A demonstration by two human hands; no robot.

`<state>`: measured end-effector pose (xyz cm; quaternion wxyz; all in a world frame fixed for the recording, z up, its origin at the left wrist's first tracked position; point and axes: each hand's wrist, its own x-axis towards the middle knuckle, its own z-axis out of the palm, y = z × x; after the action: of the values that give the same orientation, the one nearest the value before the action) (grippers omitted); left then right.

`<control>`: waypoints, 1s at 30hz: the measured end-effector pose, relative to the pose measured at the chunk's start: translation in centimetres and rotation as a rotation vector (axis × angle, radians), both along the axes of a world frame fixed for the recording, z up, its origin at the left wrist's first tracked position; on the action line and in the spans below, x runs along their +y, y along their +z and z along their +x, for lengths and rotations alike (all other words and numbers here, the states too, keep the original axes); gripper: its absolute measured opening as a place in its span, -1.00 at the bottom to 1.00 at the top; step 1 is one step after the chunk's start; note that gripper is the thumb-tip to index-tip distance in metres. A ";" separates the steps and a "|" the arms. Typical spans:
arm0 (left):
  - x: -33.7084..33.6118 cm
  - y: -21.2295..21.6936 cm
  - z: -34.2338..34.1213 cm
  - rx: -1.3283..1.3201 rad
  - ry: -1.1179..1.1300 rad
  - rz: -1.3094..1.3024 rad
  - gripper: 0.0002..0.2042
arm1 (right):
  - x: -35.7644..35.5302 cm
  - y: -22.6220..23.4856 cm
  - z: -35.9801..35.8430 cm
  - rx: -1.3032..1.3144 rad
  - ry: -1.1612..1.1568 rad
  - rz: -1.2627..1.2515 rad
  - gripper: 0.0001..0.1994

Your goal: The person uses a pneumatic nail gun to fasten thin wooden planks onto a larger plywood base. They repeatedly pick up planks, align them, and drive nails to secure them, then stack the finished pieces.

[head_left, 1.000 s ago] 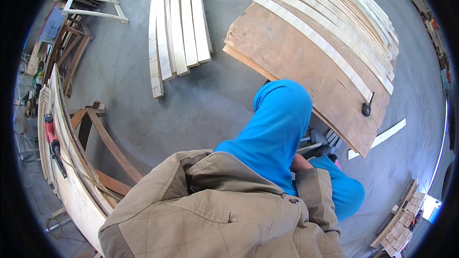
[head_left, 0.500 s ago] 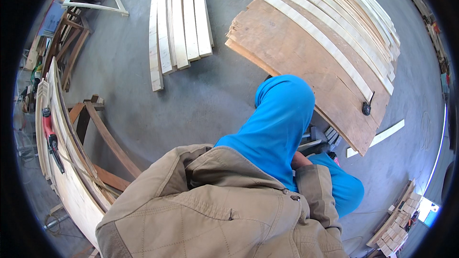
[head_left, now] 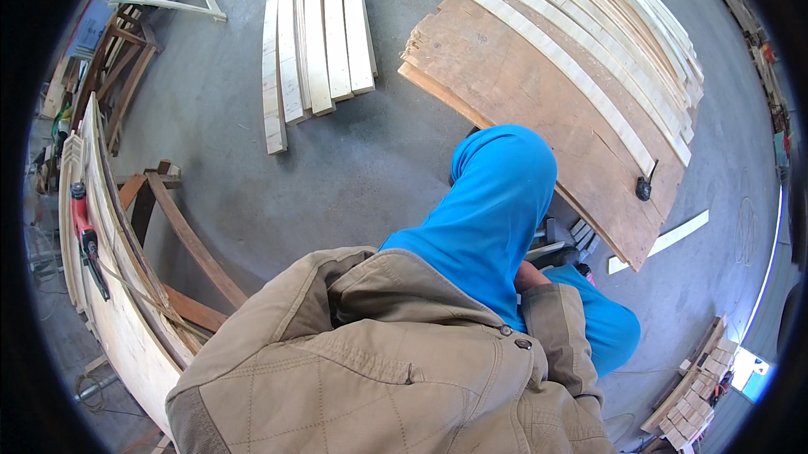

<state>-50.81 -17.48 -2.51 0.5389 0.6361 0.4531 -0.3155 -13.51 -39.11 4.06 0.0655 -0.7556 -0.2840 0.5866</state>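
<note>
The right hand is showing only a sliver between tan sleeve and blue trouser leg, perhaps resting there; its grip cannot be told. The left hand is lying out of sight.

One fisheye view from my head looks steeply down, my jacket close below, the concrete floor and plywood sheet farther off

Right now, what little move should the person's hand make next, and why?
Probably lift the right hand clear into view. It sits tucked between the blue trouser legs, mostly hidden by the tan jacket sleeve, so what it touches cannot be told. The left hand is not visible. The small dark tool lies on the plywood sheet, apart.
</note>
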 end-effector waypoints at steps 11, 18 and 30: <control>-0.5 0.0 -0.2 -0.010 0.003 -0.002 -0.54 | 0.2 0.2 -0.1 -0.011 0.027 -0.013 -0.55; -0.4 0.1 -0.1 -0.012 0.000 -0.003 -0.55 | 0.1 0.3 -0.2 -0.011 0.044 -0.021 -0.54; 0.3 -0.9 0.1 -0.026 -0.034 0.004 -0.57 | -0.2 -1.2 -0.9 -0.009 0.088 0.003 -0.53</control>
<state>-50.70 -17.19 -3.44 0.5379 0.6490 0.4359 -0.3154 -14.44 -39.28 2.87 0.0394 -0.7449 -0.3181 0.5851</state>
